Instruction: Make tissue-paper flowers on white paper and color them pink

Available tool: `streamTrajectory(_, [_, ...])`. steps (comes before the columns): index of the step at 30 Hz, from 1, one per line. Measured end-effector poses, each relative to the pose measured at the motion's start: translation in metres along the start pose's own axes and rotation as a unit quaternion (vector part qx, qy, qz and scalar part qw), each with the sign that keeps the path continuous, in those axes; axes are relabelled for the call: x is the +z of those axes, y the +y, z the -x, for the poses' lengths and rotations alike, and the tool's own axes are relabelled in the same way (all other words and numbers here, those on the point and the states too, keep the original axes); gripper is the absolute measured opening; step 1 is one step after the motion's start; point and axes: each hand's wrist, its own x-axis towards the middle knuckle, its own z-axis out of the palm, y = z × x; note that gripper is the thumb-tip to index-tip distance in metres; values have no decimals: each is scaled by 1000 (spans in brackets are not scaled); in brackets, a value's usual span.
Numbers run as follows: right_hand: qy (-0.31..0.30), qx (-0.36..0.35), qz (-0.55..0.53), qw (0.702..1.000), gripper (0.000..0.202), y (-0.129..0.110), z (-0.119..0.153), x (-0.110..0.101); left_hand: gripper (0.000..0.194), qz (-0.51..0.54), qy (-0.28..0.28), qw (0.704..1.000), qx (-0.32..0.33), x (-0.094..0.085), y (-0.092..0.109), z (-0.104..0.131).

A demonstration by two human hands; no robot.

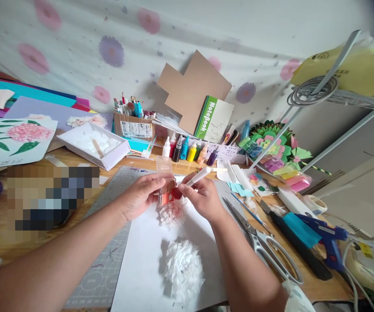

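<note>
Held up over the white paper (pixel 138 260) is a small makeup palette (pixel 165 198) with a clear lid raised and reddish and brown pans. My left hand (pixel 146 190) grips it by its left side. Between the fingers of my right hand (pixel 204 195) is a makeup brush (pixel 201 175) with a white handle, its red-tinted bristles against or just over the palette's right side. Right below the palette lies a white tissue-paper flower (pixel 171 215) tinted pinkish red. Closer to me, a plain white ruffled paper flower (pixel 184 273) rests on the paper.
Large scissors (pixel 261 242), a black-handled knife (pixel 300 247) and a blue glue gun (pixel 328 234) lie on the right. Small paint bottles (pixel 184 148) line the back, near a notebook (pixel 214 119). A white box (pixel 92 145) stands back left. A grey cutting mat (pixel 102 260) lies under the paper.
</note>
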Motion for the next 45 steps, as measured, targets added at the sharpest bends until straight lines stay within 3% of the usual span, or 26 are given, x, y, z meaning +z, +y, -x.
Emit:
streamTrajectory(3, [-33, 5, 56, 998, 17, 1, 0, 0, 46, -12, 10, 1000, 6, 2, 2, 1])
streamTrajectory(7, [10, 24, 39, 999, 18, 4, 0, -1, 44, -17, 22, 1000, 7, 4, 5, 2])
streamTrajectory(10, [-24, 23, 56, 998, 18, 5, -1, -2, 43, -18, 12, 1000, 7, 3, 4, 1])
streamTrajectory(14, [27, 29, -1, 999, 18, 5, -1, -2, 47, -11, 15, 1000, 5, 2, 2, 1])
streamTrajectory(18, [-12, 29, 37, 999, 20, 5, 0, 0, 50, -15, 17, 1000, 4, 2, 1, 1])
streamTrajectory(22, [53, 30, -21, 998, 21, 5, 0, 0, 52, -9, 18, 1000, 3, 2, 1, 1])
streamTrajectory(26, [-13, 28, 28, 999, 19, 4, 0, 0, 51, -11, 30, 999, 7, 2, 0, 0])
streamTrajectory(30, [42, 7, -20, 999, 22, 5, 0, 0, 54, -8, 14, 1000, 3, 1, 0, 0])
streamTrajectory(33, [-8, 10, 8, 1000, 20, 7, 0, 0, 50, -8, 21, 1000, 7, 1, 0, 0])
streamTrajectory(37, [54, 13, -39, 998, 21, 9, 0, -1, 54, -6, 8, 1000, 5, 1, -1, 0])
streamTrajectory(42, [-6, 13, 45, 999, 24, 8, 1, -3, 50, -7, 19, 1000, 10, 1, -1, 1])
streamTrajectory(45, [40, -2, -2, 999, 20, 8, 1, -3, 51, -3, 12, 1000, 8, 1, -1, 1])
